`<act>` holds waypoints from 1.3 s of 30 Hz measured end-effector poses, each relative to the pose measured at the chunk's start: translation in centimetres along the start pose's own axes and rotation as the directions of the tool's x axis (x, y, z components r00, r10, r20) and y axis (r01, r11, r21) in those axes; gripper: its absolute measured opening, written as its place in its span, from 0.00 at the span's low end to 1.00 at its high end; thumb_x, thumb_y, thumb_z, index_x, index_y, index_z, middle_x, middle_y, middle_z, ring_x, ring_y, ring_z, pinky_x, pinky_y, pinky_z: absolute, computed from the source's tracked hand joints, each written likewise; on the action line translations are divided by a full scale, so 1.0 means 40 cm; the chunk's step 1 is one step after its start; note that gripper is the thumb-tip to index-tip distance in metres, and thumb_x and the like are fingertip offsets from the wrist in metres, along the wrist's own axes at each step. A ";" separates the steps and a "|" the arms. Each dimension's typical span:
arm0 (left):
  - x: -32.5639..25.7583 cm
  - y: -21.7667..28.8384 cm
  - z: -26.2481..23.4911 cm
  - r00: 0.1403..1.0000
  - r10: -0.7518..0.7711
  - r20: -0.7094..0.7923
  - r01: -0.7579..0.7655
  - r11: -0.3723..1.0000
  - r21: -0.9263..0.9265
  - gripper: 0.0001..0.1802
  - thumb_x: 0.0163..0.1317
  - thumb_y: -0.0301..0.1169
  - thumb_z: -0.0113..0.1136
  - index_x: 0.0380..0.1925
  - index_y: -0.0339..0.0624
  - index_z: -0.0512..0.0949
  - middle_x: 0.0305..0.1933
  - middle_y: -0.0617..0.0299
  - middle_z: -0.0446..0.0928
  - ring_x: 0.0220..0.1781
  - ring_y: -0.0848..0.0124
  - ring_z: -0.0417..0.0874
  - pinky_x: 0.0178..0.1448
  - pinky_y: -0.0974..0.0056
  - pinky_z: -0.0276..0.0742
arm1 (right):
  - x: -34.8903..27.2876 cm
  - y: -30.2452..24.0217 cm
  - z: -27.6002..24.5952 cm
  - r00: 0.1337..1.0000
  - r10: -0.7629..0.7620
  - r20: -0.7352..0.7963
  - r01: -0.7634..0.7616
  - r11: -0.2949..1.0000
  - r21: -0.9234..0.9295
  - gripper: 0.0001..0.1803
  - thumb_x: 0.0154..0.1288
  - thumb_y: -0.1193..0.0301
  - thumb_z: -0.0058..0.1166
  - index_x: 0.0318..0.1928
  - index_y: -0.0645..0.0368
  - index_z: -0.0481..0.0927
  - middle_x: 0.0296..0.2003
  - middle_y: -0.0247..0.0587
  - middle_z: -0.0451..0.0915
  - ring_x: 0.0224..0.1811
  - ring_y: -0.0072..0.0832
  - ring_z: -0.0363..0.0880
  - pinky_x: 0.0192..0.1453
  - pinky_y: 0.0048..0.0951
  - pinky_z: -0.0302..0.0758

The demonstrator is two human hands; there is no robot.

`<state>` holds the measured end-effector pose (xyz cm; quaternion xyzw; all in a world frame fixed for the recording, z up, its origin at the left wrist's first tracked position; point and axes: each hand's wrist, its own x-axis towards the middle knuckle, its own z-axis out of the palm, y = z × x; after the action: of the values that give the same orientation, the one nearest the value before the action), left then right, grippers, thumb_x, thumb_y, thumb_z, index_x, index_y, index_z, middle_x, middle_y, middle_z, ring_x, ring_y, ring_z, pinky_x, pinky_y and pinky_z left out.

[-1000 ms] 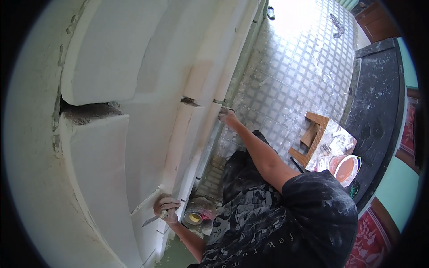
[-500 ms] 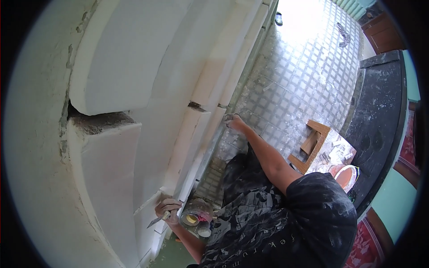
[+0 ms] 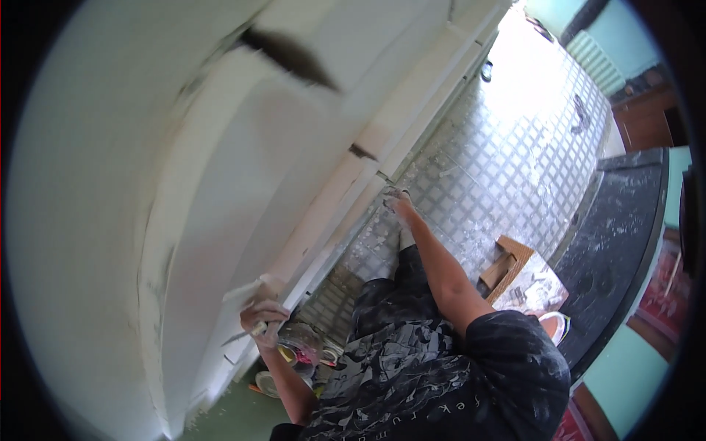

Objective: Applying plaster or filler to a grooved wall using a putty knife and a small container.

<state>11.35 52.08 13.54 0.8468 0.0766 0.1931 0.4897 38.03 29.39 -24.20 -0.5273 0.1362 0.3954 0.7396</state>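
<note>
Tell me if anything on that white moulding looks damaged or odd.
Yes. The white moulding has a dark ragged gap near the top and a smaller dark chip lower down, just above the right hand.

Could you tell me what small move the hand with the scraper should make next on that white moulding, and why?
Probably draw the blade a short way along the white moulding. The left hand holds a thin scraper against the moulding's lower edge, while the right hand is stretched out to the ledge near a dark gap. The picture is blurred, so how the blade touches is unclear.
</note>
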 end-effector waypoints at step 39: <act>-0.750 -0.155 -0.457 0.862 0.210 -0.461 0.198 0.698 0.689 0.20 0.28 0.22 0.67 0.27 0.43 0.74 0.65 0.56 0.68 0.68 0.54 0.65 0.68 0.49 0.60 | -0.593 0.534 0.648 0.552 0.370 0.747 0.831 -0.315 -0.459 0.18 0.56 0.75 0.50 0.48 0.66 0.78 0.43 0.59 0.79 0.47 0.52 0.77 0.51 0.42 0.76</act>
<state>-23.05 60.29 8.81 0.8878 0.2682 0.3648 0.0825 1.44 44.75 -13.35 -0.6772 -0.6733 0.2869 0.0760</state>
